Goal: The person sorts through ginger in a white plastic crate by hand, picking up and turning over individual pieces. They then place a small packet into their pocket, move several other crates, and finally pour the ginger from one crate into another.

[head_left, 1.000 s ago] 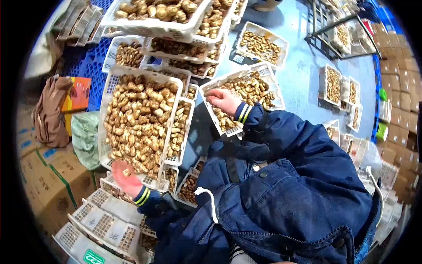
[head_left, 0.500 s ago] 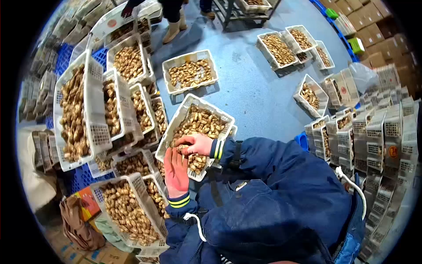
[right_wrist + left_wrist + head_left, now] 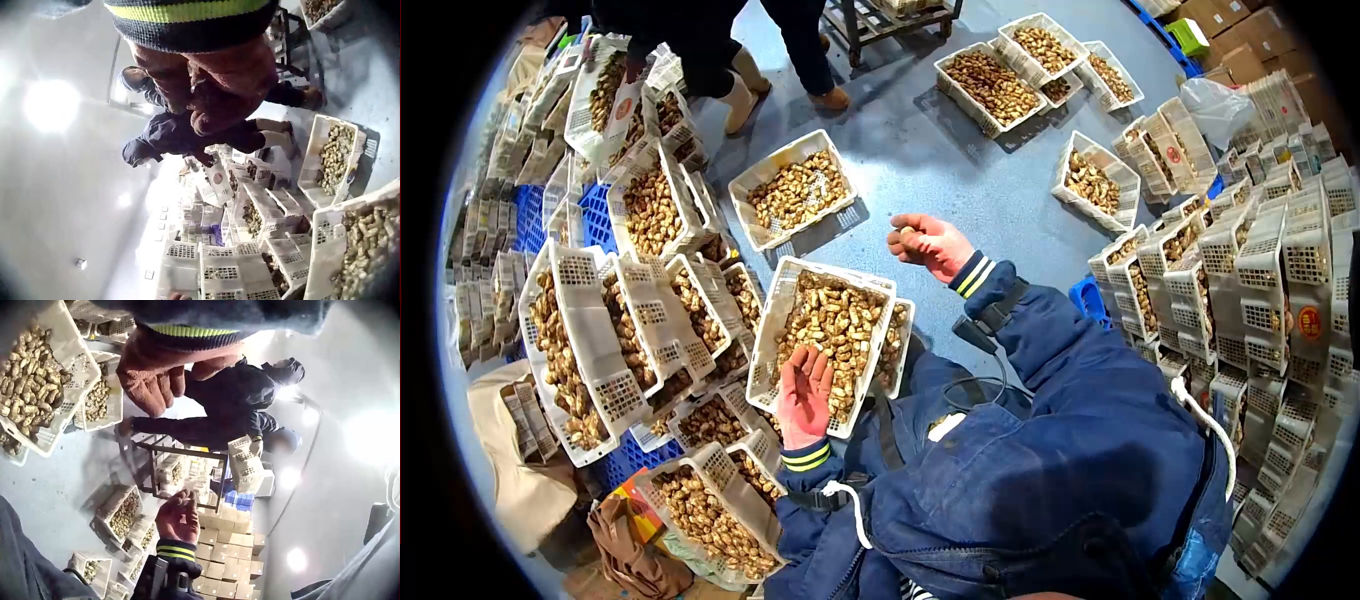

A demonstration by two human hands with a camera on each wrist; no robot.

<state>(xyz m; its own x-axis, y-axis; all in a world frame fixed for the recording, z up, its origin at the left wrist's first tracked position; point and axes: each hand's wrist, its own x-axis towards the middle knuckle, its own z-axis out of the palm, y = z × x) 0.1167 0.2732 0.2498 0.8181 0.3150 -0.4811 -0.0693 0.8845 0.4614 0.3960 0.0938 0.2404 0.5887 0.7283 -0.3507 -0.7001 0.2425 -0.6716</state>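
Note:
In the head view, a white crate (image 3: pixel 878 335) of knobbly tan-and-brown tubers (image 3: pixel 830 322) stands right in front of the person, on top of another crate. My left hand (image 3: pixel 804 398) hovers over its near left corner, fingers loosely bent, with nothing visible in them. Off to the right of this crate, above the blue floor, my right hand (image 3: pixel 930 247) pinches a small pale-brown piece (image 3: pixel 908 231) between thumb and fingers. In the right wrist view the dark, curled right hand (image 3: pixel 203 87) hides that piece. Reddish gloves seem to cover both hands.
Another crate (image 3: pixel 745 205) of tubers lies on the floor ahead. Stacked filled crates (image 3: pixel 640 320) crowd the left side, and more stacks (image 3: pixel 1250 265) line the right. Two people (image 3: pixel 231 394) stand ahead, near a metal cart (image 3: pixel 156 472). A brown cloth (image 3: pixel 635 550) lies low on the left.
Both hands came together over the crate ahead half a second ago. Since then the right hand has moved away to the right with a small piece; the left stays over the crate. The view has turned right.

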